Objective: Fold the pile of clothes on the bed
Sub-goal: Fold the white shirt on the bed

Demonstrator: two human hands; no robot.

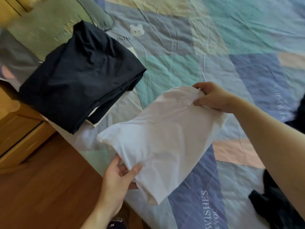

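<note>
A folded white garment (162, 139) hangs just above the bed's near edge, held between both hands. My left hand (119, 176) grips its lower near corner, thumb on top and fingers underneath. My right hand (212, 97) pinches its upper far edge. To the left, a stack of folded dark navy clothes (79, 76) sits on the bed, with a white edge showing underneath. Loose dark clothes (279, 205) lie at the right edge, partly hidden by my right forearm.
The bed (206, 47) wears a patchwork sheet in blue, teal and pink. A green pillow (49, 28) lies at the head, behind the navy stack. A wooden nightstand (19, 133) and wood floor (49, 187) are on the left.
</note>
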